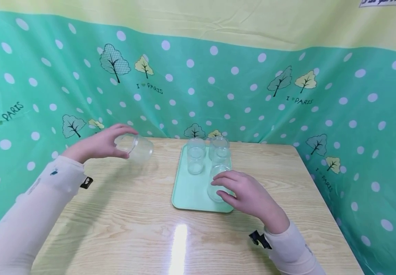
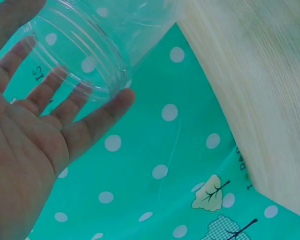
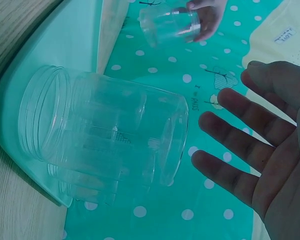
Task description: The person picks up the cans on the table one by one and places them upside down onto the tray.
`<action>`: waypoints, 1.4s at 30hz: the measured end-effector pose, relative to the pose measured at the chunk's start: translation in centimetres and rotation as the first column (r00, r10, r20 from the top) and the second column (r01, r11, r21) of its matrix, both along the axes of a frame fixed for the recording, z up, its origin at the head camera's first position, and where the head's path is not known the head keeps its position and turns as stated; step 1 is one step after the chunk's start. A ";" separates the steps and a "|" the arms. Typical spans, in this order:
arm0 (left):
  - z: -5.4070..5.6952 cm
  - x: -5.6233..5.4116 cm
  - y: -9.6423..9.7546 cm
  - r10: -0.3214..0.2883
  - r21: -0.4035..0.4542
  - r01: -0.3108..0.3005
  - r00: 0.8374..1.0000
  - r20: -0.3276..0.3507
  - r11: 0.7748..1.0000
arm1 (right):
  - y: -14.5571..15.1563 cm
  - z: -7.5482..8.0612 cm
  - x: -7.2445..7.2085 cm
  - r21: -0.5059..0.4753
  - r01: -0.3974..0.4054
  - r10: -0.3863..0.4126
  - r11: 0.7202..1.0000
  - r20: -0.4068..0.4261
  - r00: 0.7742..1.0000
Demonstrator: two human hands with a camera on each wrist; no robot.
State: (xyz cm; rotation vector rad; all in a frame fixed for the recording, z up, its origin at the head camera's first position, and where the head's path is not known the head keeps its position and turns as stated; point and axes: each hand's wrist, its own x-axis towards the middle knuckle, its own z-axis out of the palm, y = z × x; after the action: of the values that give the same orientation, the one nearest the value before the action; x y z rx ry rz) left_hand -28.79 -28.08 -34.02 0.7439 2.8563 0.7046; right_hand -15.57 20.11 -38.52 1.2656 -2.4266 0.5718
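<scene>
My left hand (image 1: 105, 143) grips a clear jar (image 1: 143, 149) by its mouth end, holding it tilted on its side above the left part of the table. In the left wrist view the fingers lie around the threaded rim (image 2: 75, 65). My right hand (image 1: 249, 194) hovers with fingers spread over the near right part of a light green tray (image 1: 191, 194). Just beneath it a clear jar (image 3: 115, 120) stands mouth down on the tray, the fingertips apart from its base. Behind stand several more clear jars (image 1: 196, 158), at the tray's far side.
The wooden table (image 1: 132, 229) extends around the tray. A green and yellow printed cloth (image 1: 191, 76) hangs behind the table and along its sides. Black straps are on both wrists.
</scene>
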 end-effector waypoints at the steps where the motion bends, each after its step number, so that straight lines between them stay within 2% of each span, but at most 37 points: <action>1: 0.0 0.2 0.0 -0.001 0.026 0.001 1.000 0.002 1.000 | 0.0 0.0 0.0 0.002 0.001 -0.001 1.000 0.000 1.000; 6: -0.6 1.4 0.4 0.004 0.140 -0.008 1.000 0.028 0.990 | 0.1 0.0 -0.1 0.006 0.008 -0.008 1.000 0.004 1.000; 12: -1.0 2.5 1.2 -0.035 0.256 0.024 0.999 0.041 0.966 | 0.1 0.0 -0.1 0.007 0.004 -0.004 1.000 -0.007 1.000; 17: -0.9 2.9 2.1 -0.050 0.292 0.048 0.999 -0.001 0.955 | 0.2 0.0 -0.1 -0.002 0.008 -0.008 1.000 -0.024 1.000; 19: -1.1 3.2 2.4 -0.041 0.311 0.039 0.999 0.001 0.950 | 0.2 0.0 -0.2 -0.002 0.008 -0.008 1.000 -0.024 1.000; 26: -2.2 3.4 2.9 -0.054 0.390 0.057 0.998 -0.019 0.919 | 0.2 -0.2 -0.3 -0.012 -0.001 0.000 1.000 -0.036 0.999; 31: -2.5 3.8 3.1 -0.064 0.421 0.068 0.998 -0.023 0.904 | 0.3 0.0 -0.3 -0.015 0.010 -0.010 1.000 -0.043 0.999; 38: -2.5 4.4 3.5 -0.116 0.494 0.146 0.989 -0.091 0.857 | 0.4 0.0 -0.3 -0.010 0.024 -0.025 1.000 -0.026 0.999; 42: -2.6 4.9 3.6 -0.117 0.547 0.155 0.988 -0.104 0.823 | 0.4 -0.1 -0.2 -0.008 0.021 -0.021 1.000 -0.021 1.000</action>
State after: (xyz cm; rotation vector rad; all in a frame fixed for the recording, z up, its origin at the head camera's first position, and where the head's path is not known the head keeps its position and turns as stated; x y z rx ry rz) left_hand -23.91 -24.53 -36.64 1.0402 2.6144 1.5454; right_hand -15.79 20.53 -38.66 1.2356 -2.4160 0.5585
